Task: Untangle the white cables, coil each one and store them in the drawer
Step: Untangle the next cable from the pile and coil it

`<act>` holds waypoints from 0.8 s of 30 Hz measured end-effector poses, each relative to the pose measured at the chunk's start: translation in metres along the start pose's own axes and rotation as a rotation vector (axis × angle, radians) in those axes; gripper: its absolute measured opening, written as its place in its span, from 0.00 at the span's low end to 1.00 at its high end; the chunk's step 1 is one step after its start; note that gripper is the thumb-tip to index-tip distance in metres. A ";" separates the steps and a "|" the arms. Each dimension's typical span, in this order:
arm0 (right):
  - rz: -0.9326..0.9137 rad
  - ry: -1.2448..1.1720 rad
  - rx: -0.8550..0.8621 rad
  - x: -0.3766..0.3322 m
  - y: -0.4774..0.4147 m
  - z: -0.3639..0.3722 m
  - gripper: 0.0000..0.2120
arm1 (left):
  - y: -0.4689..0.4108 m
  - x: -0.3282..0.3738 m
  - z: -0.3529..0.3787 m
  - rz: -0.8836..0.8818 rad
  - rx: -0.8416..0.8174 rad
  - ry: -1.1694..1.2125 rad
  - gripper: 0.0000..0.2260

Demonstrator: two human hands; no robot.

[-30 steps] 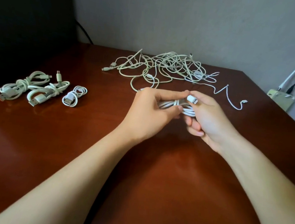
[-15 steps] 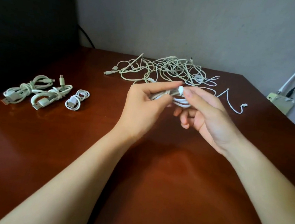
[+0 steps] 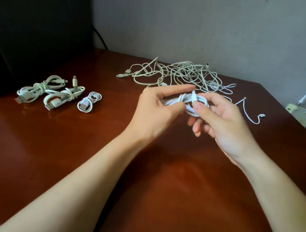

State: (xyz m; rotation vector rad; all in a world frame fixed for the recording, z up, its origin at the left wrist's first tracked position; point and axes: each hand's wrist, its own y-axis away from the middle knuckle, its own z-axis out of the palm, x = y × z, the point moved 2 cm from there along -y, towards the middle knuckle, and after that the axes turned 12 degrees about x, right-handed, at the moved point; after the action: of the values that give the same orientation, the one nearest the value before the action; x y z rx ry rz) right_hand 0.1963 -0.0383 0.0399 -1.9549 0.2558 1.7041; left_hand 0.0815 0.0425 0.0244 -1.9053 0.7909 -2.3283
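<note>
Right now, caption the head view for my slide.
Left hand grips a coiled white cable, right hand pinches its plug; three coiled cables and a tangled pile on the table.

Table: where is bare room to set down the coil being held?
Bare reddish-brown wooden table: nearer than the three coiled white cables, left of the left forearm, and between the forearms. Crowded: the tangled white cable heap at the back.

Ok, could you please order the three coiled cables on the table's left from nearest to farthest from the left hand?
From the left hand, gripping the held cable:
1. Small coil, rightmost of the row.
2. Middle coil, between the others.
3. Large coil, far left.
</note>
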 end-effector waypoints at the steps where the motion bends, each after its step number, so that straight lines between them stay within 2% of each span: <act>1: 0.005 0.001 0.002 0.000 0.000 0.000 0.04 | 0.000 0.001 0.000 0.009 -0.001 -0.013 0.19; 12: 0.103 -0.006 0.068 0.007 -0.001 0.001 0.05 | 0.004 0.003 0.004 0.122 0.058 -0.146 0.19; 20: 0.192 -0.090 0.113 0.013 -0.003 0.004 0.06 | 0.004 -0.001 0.005 0.176 0.110 -0.149 0.15; 24: 0.252 -0.150 0.142 0.015 -0.004 0.006 0.08 | 0.006 -0.001 0.006 0.262 0.083 -0.190 0.11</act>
State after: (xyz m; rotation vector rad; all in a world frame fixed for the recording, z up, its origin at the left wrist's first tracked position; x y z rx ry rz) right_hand 0.1961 -0.0288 0.0258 -1.7412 0.5714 1.9230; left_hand 0.0850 0.0355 0.0221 -1.8292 0.8511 -1.9649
